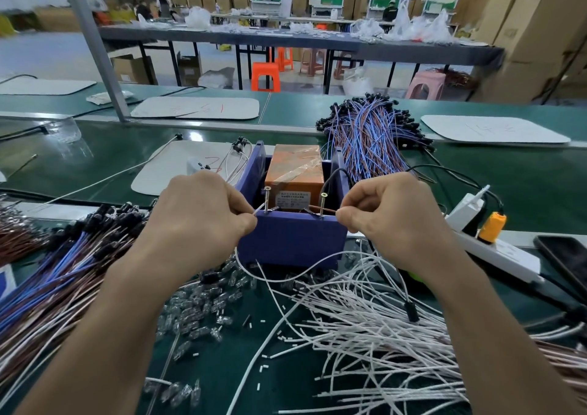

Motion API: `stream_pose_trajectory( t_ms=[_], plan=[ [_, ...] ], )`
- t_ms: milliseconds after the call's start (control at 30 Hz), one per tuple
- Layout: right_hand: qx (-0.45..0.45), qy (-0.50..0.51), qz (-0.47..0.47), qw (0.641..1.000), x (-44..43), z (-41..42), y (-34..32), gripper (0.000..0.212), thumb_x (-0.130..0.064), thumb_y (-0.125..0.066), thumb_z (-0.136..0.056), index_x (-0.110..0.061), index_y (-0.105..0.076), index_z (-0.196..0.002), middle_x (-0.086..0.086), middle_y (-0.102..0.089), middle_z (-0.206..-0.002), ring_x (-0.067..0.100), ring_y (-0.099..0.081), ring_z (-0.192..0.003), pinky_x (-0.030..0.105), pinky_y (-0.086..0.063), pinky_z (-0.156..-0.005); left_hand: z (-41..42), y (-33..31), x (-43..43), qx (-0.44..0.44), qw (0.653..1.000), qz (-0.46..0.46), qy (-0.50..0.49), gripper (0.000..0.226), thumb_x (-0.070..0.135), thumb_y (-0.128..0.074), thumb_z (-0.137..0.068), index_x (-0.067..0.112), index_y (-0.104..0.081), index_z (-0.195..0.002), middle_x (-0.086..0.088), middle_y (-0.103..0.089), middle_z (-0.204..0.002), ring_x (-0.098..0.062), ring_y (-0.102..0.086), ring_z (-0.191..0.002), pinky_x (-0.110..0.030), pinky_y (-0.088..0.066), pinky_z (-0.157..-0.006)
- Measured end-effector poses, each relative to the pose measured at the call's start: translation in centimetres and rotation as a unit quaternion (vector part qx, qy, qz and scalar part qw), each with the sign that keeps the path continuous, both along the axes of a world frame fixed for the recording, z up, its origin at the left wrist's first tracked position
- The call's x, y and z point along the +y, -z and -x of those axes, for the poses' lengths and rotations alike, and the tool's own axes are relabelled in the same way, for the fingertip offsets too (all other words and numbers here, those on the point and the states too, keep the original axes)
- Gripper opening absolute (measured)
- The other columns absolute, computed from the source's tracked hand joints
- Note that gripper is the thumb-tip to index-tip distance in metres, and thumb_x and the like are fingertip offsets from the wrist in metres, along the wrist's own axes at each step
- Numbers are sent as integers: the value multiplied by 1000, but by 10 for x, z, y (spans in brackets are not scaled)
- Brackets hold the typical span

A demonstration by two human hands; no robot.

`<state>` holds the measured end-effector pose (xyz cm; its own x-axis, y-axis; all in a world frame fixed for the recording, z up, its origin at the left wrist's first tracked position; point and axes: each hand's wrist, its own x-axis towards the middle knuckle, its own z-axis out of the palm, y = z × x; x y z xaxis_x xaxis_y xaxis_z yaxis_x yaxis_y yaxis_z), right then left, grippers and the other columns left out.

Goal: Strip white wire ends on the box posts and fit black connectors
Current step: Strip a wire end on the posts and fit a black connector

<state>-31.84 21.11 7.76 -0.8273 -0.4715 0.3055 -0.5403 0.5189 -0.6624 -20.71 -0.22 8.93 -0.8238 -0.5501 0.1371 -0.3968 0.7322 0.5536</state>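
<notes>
A: Where are the hands?
B: Both are up at the front edge of the purple box [290, 240], which stands on the green desk [476, 186]. The left hand [203, 217] is at the box's left front corner, the right hand [390, 221] at its right one.
A: And the fingers?
B: Curled on both hands. The left thumb and forefinger pinch a white wire [260, 207] just beside the left post [267, 198], a screw standing upright on the front wall. The right fingers pinch a brownish strand [328, 213] that runs to the foot of the right post [323, 205].
A: Is it one wire across both posts?
B: I cannot tell; the stretch between the posts is too fine to follow.
A: What sits inside the box?
B: An orange block [293, 170] wrapped in clear tape.
A: The loose stock?
B: A heap of white wires [365, 329] lies on the desk in front of the box, to the right, with one black connector [412, 311] among them. Clear glass bulbs [197, 310] are scattered between the forearms, and short white sleeve bits [263, 367] lie near them. Blue and brown leads [47, 275] tipped in black lie at the left. A second such bundle [371, 129] lies behind the box.
A: Anything at the far right?
B: A white power strip [498, 252] with an orange plug [491, 225], and a dark phone [565, 262] beside it.
</notes>
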Motion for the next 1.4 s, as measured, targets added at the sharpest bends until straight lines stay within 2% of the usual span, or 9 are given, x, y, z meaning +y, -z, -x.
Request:
stream_pose_trajectory(
  t_ms=[100,333,467,633,733,1033,1233,1333,1400],
  plan=[
    [16,6,2,1000,-2,-2,1,16,-22,-83,-81,-25,-75,-68,-15,-69,-59,2,-66,-55,11,-50,-56,1,0,2,12,1000,-4,-14,21,29,-80,-80,39,-78,-62,19,-67,-52,-7,-69,-61,-21,-53,-58],
    [28,21,6,999,-4,-3,2,15,-24,-82,-82,-27,-74,-70,-17,-69,-60,1,-67,-56,15,-53,-60,2,1,3,6,1000,-9,-25,21,28,-77,-81,38,-77,-62,15,-67,-50,-4,-65,-50,-10,-38,-37],
    [-12,-19,-17,1000,1,-2,-4,15,-21,-83,-80,-24,-75,-68,-12,-70,-58,2,-65,-52,13,-48,-52,-1,-1,-2,-3,999,-35,30,21,25,-76,-79,38,-78,-62,9,-69,-52,0,-61,-43,-9,-36,-35],
    [-71,-85,-98,989,14,-3,-18,12,-20,-82,-80,-23,-76,-70,-7,-73,-62,10,-68,-58,26,-57,-62,-12,-12,-12,-21,967,-197,163,13,17,-78,-84,27,-81,-76,-5,-78,-71,-13,-74,-61,-15,-48,-47],
    [-111,-138,-60,982,7,-16,-20,10,-18,-79,-83,-20,-75,-74,-3,-73,-64,11,-66,-56,24,-54,-60,-15,-15,-14,6,941,-274,197,11,8,-77,-84,18,-82,-81,-13,-78,-77,-21,-75,-61,-18,-51,-49],
    [-46,-116,32,992,-27,-44,-7,15,-23,-75,-88,-23,-69,-74,-4,-71,-63,7,-59,-53,23,-49,-55,-18,-21,-10,17,940,-246,236,14,12,-80,-79,25,-84,-85,-9,-78,-75,-18,-74,-62,-18,-53,-54],
    [-71,-136,-73,985,-23,-53,-3,8,-32,-80,-82,-29,-73,-82,-14,-71,-71,1,-61,-61,17,-49,-59,-29,-29,-18,35,933,-245,263,11,18,-86,-69,20,-83,-80,-12,-76,-72,-16,-68,-60,-19,-56,-58],
    [-38,-79,-127,988,-20,-63,8,10,-39,-76,-83,-31,-70,-86,-15,-66,-71,-1,-59,-69,13,-43,-57,-35,-37,-25,51,923,-262,277,30,34,-86,-55,18,-83,-81,-14,-77,-74,-17,-69,-58,-21,-58,-58],
    [-38,-49,-124,990,-20,-74,19,19,-38,-73,-84,-35,-65,-101,-20,-63,-81,2,-58,-78,17,-42,-67,-36,-38,-29,62,922,-261,278,33,28,-96,-51,17,-83,-79,-17,-76,-74,-17,-69,-57,-20,-58,-56]
  ],
)
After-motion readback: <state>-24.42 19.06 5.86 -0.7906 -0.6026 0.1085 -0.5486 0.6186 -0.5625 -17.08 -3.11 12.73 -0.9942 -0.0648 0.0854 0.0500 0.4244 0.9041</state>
